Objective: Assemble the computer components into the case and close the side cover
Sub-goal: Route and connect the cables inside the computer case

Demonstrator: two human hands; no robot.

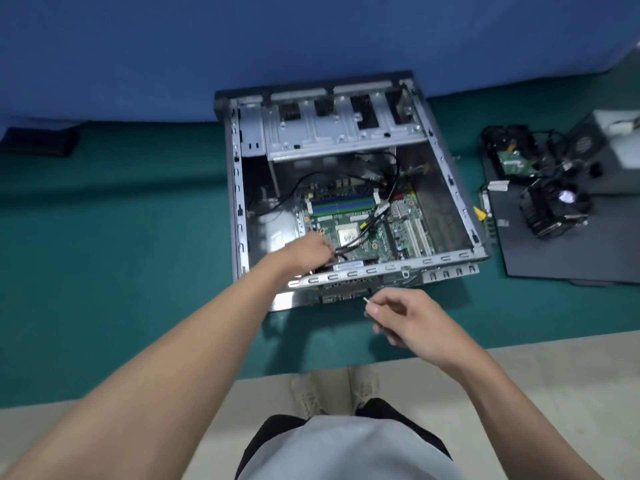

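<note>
An open computer case (239, 216) lies on its side on the green table, with a green motherboard (381, 233) and loose black cables (391, 174) inside. My left hand (308, 251) reaches over the near wall into the case and grips a bundle of black cables next to the bare processor socket (348, 234). My right hand (408, 317) hovers in front of the case and pinches a small white-tipped thin object (366, 301); what it is cannot be told.
To the right lies the dark side cover (554, 258) with a black cooler fan (554, 209) on it. Behind it are a hard drive (512, 157), tangled cables and a grey power supply (609, 143). A blue wall panel backs the table. The table's near edge is below my hands.
</note>
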